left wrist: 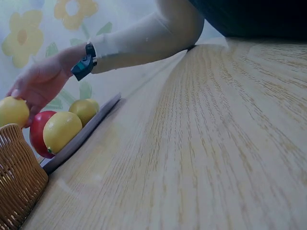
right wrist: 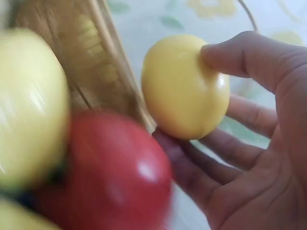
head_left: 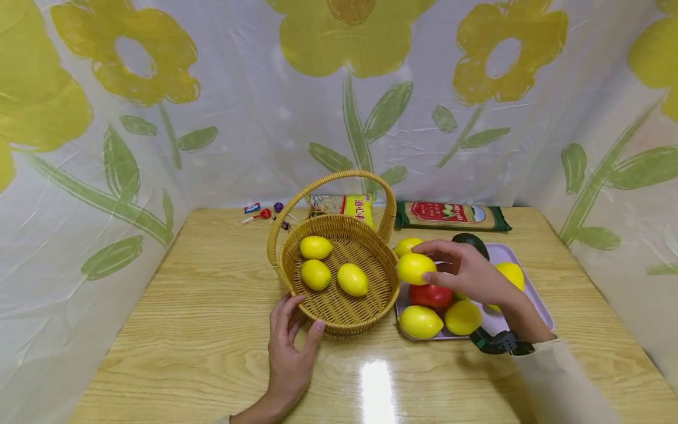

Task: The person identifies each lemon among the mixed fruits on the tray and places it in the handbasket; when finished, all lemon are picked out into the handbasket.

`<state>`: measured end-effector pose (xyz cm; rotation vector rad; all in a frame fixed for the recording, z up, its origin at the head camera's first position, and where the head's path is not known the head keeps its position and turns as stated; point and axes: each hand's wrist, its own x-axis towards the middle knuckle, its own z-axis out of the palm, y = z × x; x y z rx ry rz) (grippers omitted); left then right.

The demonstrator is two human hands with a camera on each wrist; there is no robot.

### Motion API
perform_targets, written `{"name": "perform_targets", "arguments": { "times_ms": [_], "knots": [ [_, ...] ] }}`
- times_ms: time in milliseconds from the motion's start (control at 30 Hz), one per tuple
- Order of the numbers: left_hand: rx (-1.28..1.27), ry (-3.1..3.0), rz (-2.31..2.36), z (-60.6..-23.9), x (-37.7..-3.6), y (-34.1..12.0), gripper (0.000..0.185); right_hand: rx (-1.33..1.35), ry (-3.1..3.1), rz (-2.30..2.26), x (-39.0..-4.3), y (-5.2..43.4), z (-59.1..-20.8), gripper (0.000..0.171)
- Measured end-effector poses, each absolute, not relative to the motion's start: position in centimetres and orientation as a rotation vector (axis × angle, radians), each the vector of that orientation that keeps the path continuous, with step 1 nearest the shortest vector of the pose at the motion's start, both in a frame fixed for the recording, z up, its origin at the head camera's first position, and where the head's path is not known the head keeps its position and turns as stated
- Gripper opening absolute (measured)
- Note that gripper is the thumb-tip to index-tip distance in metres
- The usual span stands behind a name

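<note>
A wicker basket [head_left: 344, 312] with a hoop handle stands mid-table and holds three lemons [head_left: 352, 279]. My left hand [head_left: 296, 321] rests against its near-left wall, fingers relaxed, thumb touching the weave. My right hand [head_left: 430, 262] pinches a yellow lemon [head_left: 413, 269] between thumb and fingers, just right of the basket rim and above the left end of a lavender tray [head_left: 529, 294]. The right wrist view shows this lemon [right wrist: 184, 86] close up beside the basket [right wrist: 103, 72] and over a red fruit [right wrist: 115, 172]. On the tray lie more lemons [head_left: 420, 321], the red fruit [head_left: 430, 295] and a dark avocado [head_left: 471, 242].
Along the back edge of the wooden table [head_left: 212, 330] lie a green-and-red packet [head_left: 450, 216], a yellow packet [head_left: 344, 206] behind the basket, and lollipops [head_left: 265, 213]. Flower-printed plastic sheeting [head_left: 159, 118] walls in the back and both sides.
</note>
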<state>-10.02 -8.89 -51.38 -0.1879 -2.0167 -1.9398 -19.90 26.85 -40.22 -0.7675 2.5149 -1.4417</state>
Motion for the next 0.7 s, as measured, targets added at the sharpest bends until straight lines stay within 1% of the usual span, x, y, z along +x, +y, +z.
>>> {"name": "perform_targets", "arguments": {
  "times_ms": [200, 333, 500, 700],
  "knots": [
    [-0.187, -2.019, -1.945, -51.3, -10.0, -8.9, 0.055, -0.981, 2.400, -1.476, -18.1, 22.3, -41.0, 0.046],
    [-0.199, -2.014, -1.928, -51.3, -10.1, -8.9, 0.055, -1.057, 2.358, -1.435, -17.4, 21.2, -40.8, 0.045],
    [-0.189, -2.018, -1.922, -51.3, -10.1, -8.9, 0.054, -1.048, 2.353, -1.443, -17.9, 22.8, -40.2, 0.039],
    [-0.185, -2.019, -1.935, -51.3, -10.0, -8.9, 0.055, -0.922, 2.501, -1.369, -19.3, 28.0, -39.1, 0.036]
  ]
}}
